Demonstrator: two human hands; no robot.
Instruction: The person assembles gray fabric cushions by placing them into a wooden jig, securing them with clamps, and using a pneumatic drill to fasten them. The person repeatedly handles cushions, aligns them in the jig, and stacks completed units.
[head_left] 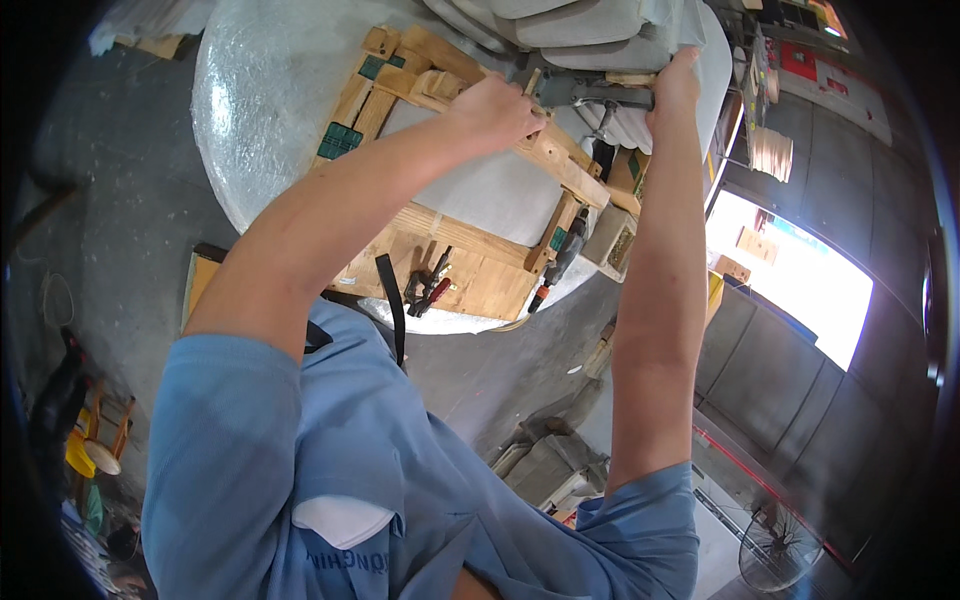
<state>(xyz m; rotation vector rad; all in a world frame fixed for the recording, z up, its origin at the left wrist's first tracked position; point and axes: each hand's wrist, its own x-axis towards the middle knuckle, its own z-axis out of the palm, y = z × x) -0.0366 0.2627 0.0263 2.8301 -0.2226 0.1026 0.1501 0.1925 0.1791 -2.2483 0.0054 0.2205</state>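
A wooden frame [425,220] with green webbing patches lies on a round, plastic-wrapped surface. My left hand [497,113] is closed at the frame's far rail, its fingers curled by a short wooden peg; what they hold is hidden. Just right of it, a grey metal clamp-like piece [590,92] with a screw and dark handle spans toward my right hand [677,85]. That hand is closed at the edge of grey upholstery fabric [672,28], beside the metal piece's right end. Its fingertips are partly hidden. Stacked grey cushions [590,50] rise behind both hands.
Red-handled pliers [432,290] lie on the frame's near board, and a power driver [563,258] rests at its right side. A small open box [612,243] stands beside the driver. On the floor are grey folded pieces [555,465] and a fan [778,545].
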